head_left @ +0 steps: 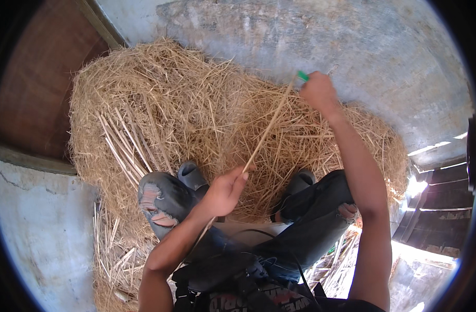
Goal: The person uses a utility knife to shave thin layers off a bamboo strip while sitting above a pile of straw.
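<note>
A long, thin, pale stick (269, 127) slants across the middle of the head view, its far end up to the right. My left hand (226, 191) is closed around its lower part, in front of my left knee; the tail runs back under my forearm. Out at the far right, my right hand (321, 94) grips a small bright green tool (302, 76). The stick's far end meets the green piece there. Whether the tool has a blade is hidden by my fingers and blur.
Dry straw-like shavings (191, 88) lie heaped on the ground around my feet. Several pale sticks (126, 148) rest beside my left knee. A worn wall (321, 36) stands behind the heap, with a brown panel (45, 78) at far left and dark slats (440, 208) at right.
</note>
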{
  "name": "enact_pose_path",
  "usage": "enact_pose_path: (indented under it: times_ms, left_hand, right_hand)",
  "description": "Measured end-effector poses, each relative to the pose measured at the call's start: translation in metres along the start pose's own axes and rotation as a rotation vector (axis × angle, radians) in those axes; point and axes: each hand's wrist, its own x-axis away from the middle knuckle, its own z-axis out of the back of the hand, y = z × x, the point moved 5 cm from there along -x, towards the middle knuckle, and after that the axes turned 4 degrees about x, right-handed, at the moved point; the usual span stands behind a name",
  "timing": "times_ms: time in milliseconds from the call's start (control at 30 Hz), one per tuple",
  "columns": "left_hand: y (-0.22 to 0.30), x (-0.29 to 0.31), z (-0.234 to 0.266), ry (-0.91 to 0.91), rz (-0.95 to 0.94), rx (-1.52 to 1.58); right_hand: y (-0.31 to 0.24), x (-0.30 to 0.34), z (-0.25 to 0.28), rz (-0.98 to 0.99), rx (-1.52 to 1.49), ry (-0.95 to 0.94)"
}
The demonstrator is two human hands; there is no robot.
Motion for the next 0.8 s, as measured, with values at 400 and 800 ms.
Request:
enact_pose_path:
  times_ms: [400,800]
  left_hand:
    - [-0.005,-0.002,0.008,0.094,-0.005,-0.081]
    - [-0.028,-0.008,0.009,0.118,0.031,0.016]
  right_hand:
    - [0.0,0.043,0.003,0.186,0.03,-0.091]
    - [-0.039,0.067,-0.072,0.443,0.141,-0.203]
